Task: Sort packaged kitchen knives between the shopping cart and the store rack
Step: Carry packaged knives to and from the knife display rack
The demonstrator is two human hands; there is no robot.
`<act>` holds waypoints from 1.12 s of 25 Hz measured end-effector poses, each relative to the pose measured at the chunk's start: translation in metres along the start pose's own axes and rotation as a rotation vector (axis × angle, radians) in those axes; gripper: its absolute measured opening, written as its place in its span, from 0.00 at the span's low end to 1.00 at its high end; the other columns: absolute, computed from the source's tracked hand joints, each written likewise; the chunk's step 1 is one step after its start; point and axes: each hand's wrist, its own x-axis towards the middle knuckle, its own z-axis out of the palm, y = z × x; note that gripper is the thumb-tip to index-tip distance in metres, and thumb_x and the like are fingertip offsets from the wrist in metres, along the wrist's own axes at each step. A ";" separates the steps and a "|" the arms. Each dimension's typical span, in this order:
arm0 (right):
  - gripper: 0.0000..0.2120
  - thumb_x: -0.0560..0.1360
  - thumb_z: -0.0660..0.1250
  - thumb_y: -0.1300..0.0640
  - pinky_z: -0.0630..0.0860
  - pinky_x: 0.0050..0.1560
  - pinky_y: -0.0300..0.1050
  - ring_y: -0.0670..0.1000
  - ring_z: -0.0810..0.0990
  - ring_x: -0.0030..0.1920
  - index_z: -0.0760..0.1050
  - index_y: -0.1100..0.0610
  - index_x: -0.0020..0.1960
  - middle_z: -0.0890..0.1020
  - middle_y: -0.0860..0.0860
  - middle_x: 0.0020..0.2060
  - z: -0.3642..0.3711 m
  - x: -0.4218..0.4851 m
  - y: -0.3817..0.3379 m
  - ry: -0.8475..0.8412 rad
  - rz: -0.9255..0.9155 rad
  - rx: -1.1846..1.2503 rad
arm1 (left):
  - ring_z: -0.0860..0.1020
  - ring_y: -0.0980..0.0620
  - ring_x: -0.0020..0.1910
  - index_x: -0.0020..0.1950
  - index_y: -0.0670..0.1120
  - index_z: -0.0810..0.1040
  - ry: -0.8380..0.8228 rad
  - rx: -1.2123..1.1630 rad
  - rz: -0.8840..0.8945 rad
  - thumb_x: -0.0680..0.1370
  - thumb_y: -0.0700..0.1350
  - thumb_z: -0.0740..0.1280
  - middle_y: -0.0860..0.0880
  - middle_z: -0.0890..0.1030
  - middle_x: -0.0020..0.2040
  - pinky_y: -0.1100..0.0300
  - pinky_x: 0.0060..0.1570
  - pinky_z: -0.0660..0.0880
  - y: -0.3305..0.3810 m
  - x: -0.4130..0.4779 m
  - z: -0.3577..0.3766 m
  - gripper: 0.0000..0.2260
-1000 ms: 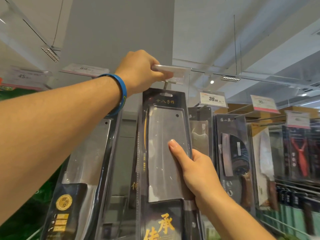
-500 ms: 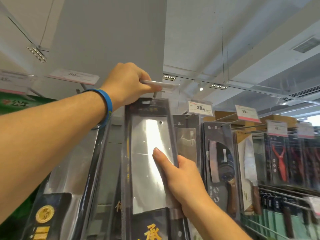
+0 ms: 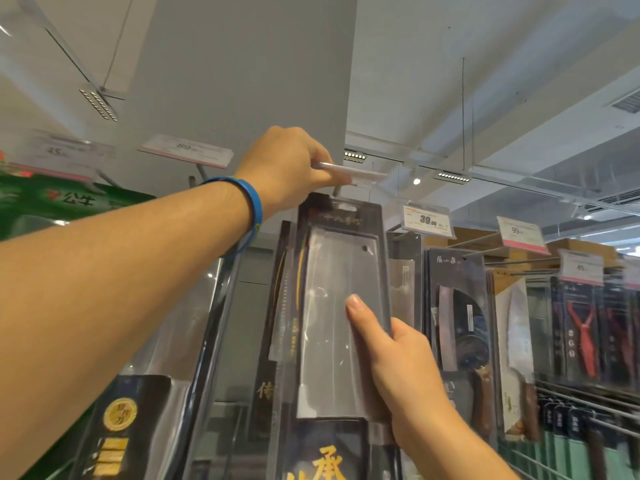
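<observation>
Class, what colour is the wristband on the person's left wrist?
The wristband is blue, seen best in the head view.

Glossy clear plastic cleaver pack [image 3: 341,306] – shiny steel blade, metal peg [image 3: 337,190], smooth blue rubbery wristband [image 3: 251,211]

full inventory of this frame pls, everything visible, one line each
cleaver package: one, black card with clear blister over silver blade, centre, top slot just under the hook
hook: one, metal, under the tag holder
tag holder: one, clear, edge-on, above the cleaver package
price tags: at least five, white with red edge, along rack top
other knife packages: several, mostly black, both sides of centre
red-tool packages: at least two, black with red tools, far right
green sign: one, left
pillar: one, grey, behind
wristband: one, blue, left wrist
left hand: grips the tag holder
right hand: holds the cleaver package, thumb on front
</observation>
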 end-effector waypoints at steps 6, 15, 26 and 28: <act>0.43 0.58 0.76 0.26 0.83 0.55 0.52 0.56 0.88 0.48 0.83 0.59 0.59 0.88 0.54 0.49 -0.012 0.019 -0.014 -0.128 0.132 0.018 | 0.76 0.50 0.37 0.43 0.51 0.85 0.004 -0.030 0.000 0.72 0.67 0.69 0.49 0.80 0.34 0.58 0.34 0.72 0.002 0.003 -0.001 0.20; 0.41 0.69 0.60 0.22 0.74 0.46 0.48 0.54 0.81 0.49 0.76 0.61 0.53 0.82 0.52 0.51 0.048 0.063 0.035 -0.062 0.103 -0.344 | 0.80 0.54 0.44 0.50 0.53 0.87 -0.004 -0.004 0.041 0.73 0.61 0.72 0.53 0.85 0.43 0.61 0.42 0.76 0.001 -0.003 -0.002 0.14; 0.46 0.75 0.60 0.27 0.71 0.70 0.57 0.63 0.72 0.72 0.63 0.61 0.79 0.72 0.59 0.74 0.064 0.101 0.059 -0.130 0.164 -0.398 | 0.73 0.49 0.69 0.69 0.54 0.77 0.191 0.484 0.294 0.83 0.53 0.60 0.58 0.76 0.69 0.53 0.56 0.71 -0.012 -0.037 0.030 0.16; 0.48 0.76 0.60 0.28 0.68 0.72 0.57 0.62 0.68 0.76 0.57 0.62 0.81 0.66 0.59 0.78 0.065 0.100 0.061 -0.141 0.154 -0.330 | 0.72 0.49 0.69 0.70 0.54 0.76 0.208 0.459 0.258 0.83 0.53 0.60 0.58 0.75 0.70 0.51 0.58 0.72 -0.013 -0.041 0.033 0.16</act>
